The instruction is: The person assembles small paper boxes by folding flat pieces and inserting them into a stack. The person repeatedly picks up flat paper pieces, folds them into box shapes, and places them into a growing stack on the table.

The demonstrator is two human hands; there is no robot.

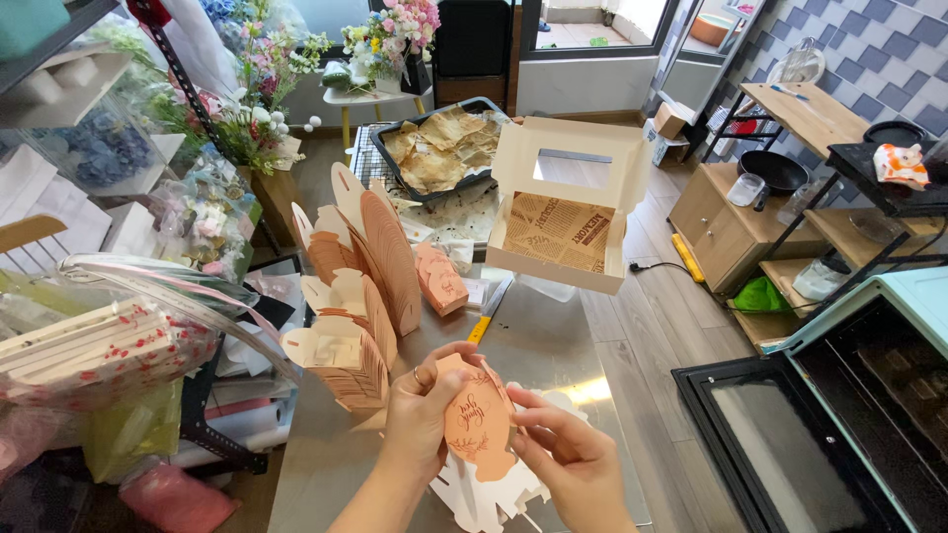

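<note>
My left hand (420, 415) and my right hand (568, 454) hold a small peach paper box (476, 419) between them, above a steel table (563, 345). The box has an oval face with dark script and a leaf drawing. My left hand wraps its left side and top, with a ring on one finger. My right hand pinches its right edge. Just left stand rows of flat peach box blanks (360, 286). Under my hands lie white die-cut card pieces (484, 498).
An open cream cake box (563, 202) with printed brown paper sits ahead. Behind it is a dark baking tray (444, 148) of crumpled paper. A yellow-handled cutter (489, 311) lies on the table. An open oven (820, 405) is at right, flowers and shelves at left.
</note>
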